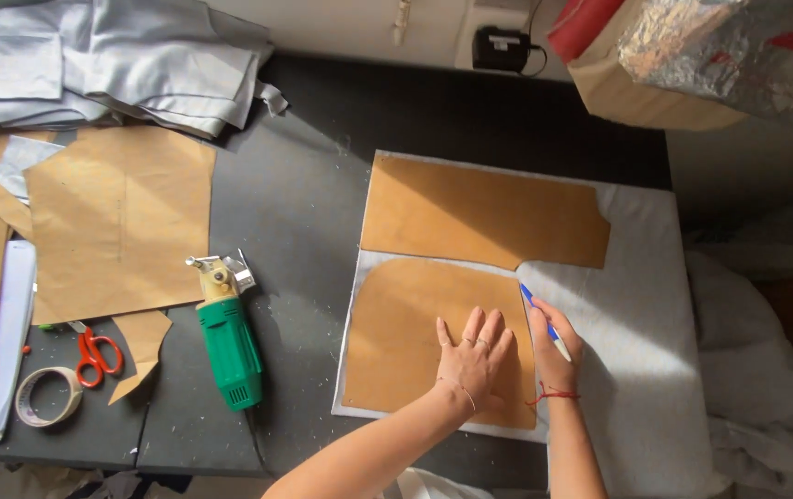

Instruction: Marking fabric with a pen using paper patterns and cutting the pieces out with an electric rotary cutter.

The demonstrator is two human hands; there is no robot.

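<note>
Two hands at work: left hand (472, 356) spread flat, pressing the lower brown pattern piece (405, 333) onto grey fabric (641, 323); right hand (555, 351) pinching a blue pen (544, 322) at its curved edge. Risk: pattern slipping under light pressure, skewing the line.

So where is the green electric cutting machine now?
In the head view, the green electric cutting machine lies on the dark table, left of the grey fabric sheet and right of the red-handled scissors.

Sunlit dark worktable (322, 185), pale wall (341, 28)
</note>
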